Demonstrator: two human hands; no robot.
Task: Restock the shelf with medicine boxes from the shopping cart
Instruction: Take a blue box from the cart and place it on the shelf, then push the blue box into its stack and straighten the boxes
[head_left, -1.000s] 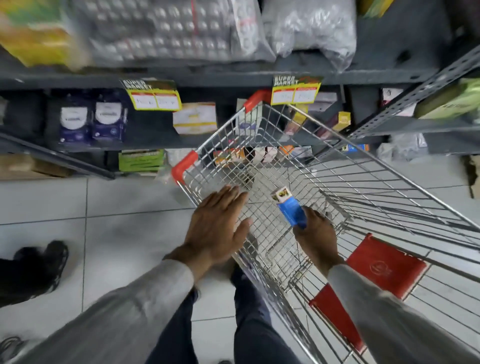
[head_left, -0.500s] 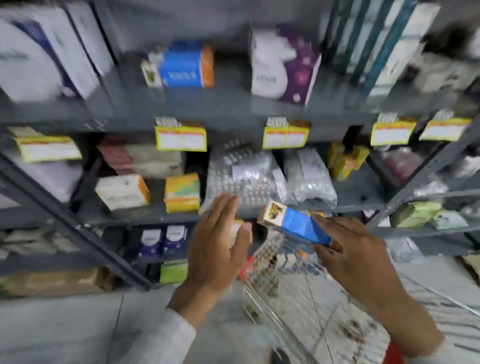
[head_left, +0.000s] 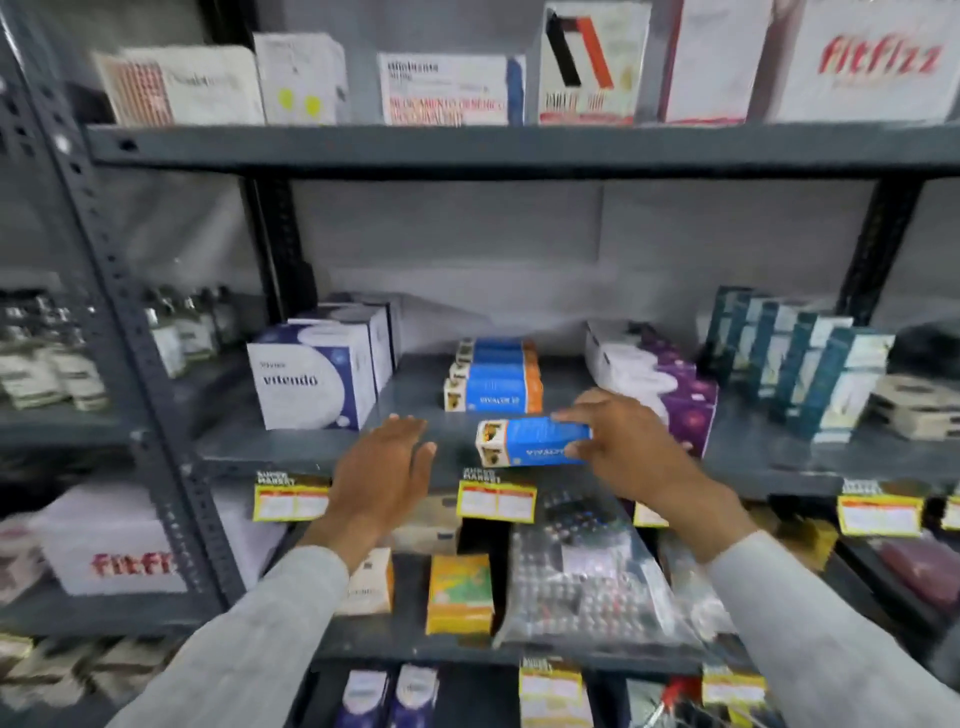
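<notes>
My right hand (head_left: 626, 449) grips a blue medicine box (head_left: 527, 441) with a white end, holding it lengthwise just above the front of the grey middle shelf (head_left: 291, 449). Right behind it lies a row of matching blue and orange boxes (head_left: 493, 387). My left hand (head_left: 382, 475) hovers flat with fingers apart at the shelf's front edge, left of the held box and not touching it. Only a sliver of the shopping cart (head_left: 685, 706) shows at the bottom edge.
A white and blue "vitendo" box (head_left: 311, 387) stands left of the row, purple and white boxes (head_left: 660, 384) to its right, teal boxes (head_left: 795, 369) further right. Yellow price tags (head_left: 496, 501) hang on the shelf edge. Blister packs (head_left: 576, 587) fill the shelf below.
My view rose from the cart to the middle shelf. My right hand carried the blue box up out of the cart to the shelf front; my left hand rose alongside it.
</notes>
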